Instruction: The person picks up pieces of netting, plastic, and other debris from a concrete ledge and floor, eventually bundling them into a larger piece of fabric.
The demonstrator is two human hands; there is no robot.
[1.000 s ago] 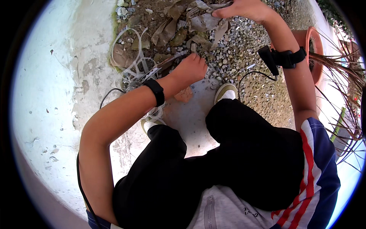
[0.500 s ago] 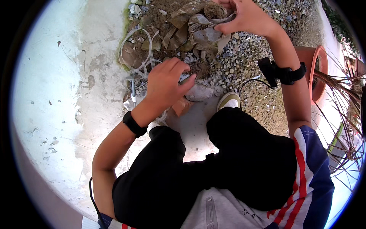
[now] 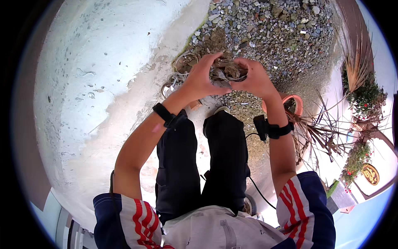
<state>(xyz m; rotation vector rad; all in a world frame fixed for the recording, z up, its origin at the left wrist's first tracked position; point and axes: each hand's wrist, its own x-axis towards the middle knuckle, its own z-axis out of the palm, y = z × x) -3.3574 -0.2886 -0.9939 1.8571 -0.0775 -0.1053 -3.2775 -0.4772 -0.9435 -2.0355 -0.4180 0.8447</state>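
A crumpled, soil-covered bundle of dirty plastic sheeting [image 3: 227, 71] is between my two hands, in front of my knees. My left hand [image 3: 204, 78] curves round its left side, fingers at the far edge and thumb at the near edge. On the other side my right hand [image 3: 253, 79] grips it, fingers bent over the top and thumb below. The two thumb tips almost meet at the near side. Part of the bundle is hidden by the hands. Loose pale plastic strapping [image 3: 179, 74] lies on the ground beside my left hand.
Grey gravel [image 3: 273, 37] spreads beyond and to the right. A terracotta pot [image 3: 298, 103] with dry, spiky leaves stands near my right forearm. Pale concrete [image 3: 124, 54] lies to the left. A reddish brick piece [image 3: 195, 105] sits below my left wrist.
My left hand has moved from above the strapping to the bundle's left side. My right hand still holds the bundle. The view has shifted, showing more gravel and plants.
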